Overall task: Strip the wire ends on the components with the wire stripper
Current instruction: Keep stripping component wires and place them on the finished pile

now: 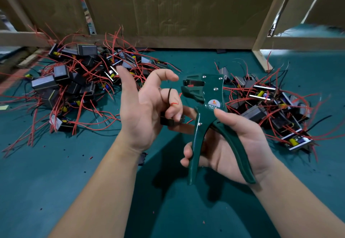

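The black component (167, 121) is mostly hidden behind the curled fingers of the left hand (147, 107) — the thumb of the right hand (239, 144) covers part of the round label on the wire stripper (212, 90), and red wires from the left pile (61, 76) run off the picture's edge

Light: even, moderately bright, from overhead. Wire stripper (209, 110) is sharp, its label partly legible, with small glints on the rivets. Below it lies a soft dark shadow on the green mat (56, 181). Black component (168, 121) just left of it, gripped in the left hand (145, 107), is dark with its detail lost. Far up and right of the stripper is a washed-out pale patch. Wooden frame (268, 24) above it leans and bows from wide-angle distortion. Forearms below it look stretched and slightly soft.
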Demonstrator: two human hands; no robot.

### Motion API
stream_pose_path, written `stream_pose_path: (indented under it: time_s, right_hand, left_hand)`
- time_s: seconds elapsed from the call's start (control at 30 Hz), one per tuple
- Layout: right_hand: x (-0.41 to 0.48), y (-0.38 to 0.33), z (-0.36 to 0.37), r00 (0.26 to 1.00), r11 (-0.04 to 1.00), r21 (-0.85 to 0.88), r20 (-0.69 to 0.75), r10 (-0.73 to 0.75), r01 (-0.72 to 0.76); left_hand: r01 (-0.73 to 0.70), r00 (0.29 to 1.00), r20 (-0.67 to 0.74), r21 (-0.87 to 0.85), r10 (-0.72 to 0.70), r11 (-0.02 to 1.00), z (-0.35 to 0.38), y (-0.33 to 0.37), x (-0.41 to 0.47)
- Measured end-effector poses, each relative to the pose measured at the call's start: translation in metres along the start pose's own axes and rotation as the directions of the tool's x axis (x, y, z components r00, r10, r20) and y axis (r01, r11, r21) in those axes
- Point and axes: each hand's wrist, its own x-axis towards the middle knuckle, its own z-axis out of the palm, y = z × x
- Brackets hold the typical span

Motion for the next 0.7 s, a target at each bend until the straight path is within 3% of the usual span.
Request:
stream_pose_path:
  time_s: [0.1, 0.17, 0.27, 0.3, 0.37, 0.43, 0.53, 0.7]
  right_hand:
    - [0.002, 0.004, 0.0, 0.998, 0.997, -0.031, -0.005, -0.064, 0.064]
    - [0.007, 0.006, 0.0, 0.959, 0.971, -0.085, -0.157, -0.235, 0.224]
    - [0.01, -0.001, -0.004, 0.766, 0.846, -0.209, -0.36, -0.533, 0.49]
    - [0.008, -0.005, -0.007, 0.718, 0.815, -0.21, -0.39, -0.577, 0.541]
    - [0.005, -0.012, -0.014, 0.677, 0.796, -0.201, -0.433, -0.595, 0.571]
    - [0.002, -0.014, -0.018, 0.703, 0.826, -0.188, -0.447, -0.553, 0.531]
    - [0.002, -0.012, -0.018, 0.759, 0.862, -0.144, -0.419, -0.498, 0.486]
    - [0.004, -0.009, -0.014, 0.802, 0.885, -0.139, -0.379, -0.462, 0.445]
  left_hand:
    - [-0.043, 0.998, -0.035, 0.021, 0.044, 0.999, -0.002, -0.002, 0.002]
    - [-0.114, 0.975, -0.178, 0.115, 0.133, 0.987, -0.006, -0.002, 0.008]
    - [-0.085, 0.869, -0.429, 0.359, 0.245, 0.929, -0.015, -0.001, 0.016]
    - [0.009, 0.838, -0.473, 0.513, 0.274, 0.858, -0.019, -0.003, 0.015]
    - [0.291, 0.813, -0.503, 0.787, 0.294, 0.544, -0.031, -0.009, 0.011]
    - [0.519, 0.792, -0.573, 0.813, 0.21, 0.265, -0.038, -0.018, 0.008]
    - [0.651, 0.746, -0.658, 0.753, 0.101, 0.102, -0.04, -0.025, 0.008]
    - [0.688, 0.725, -0.686, 0.723, 0.062, -0.063, -0.049, -0.027, 0.009]
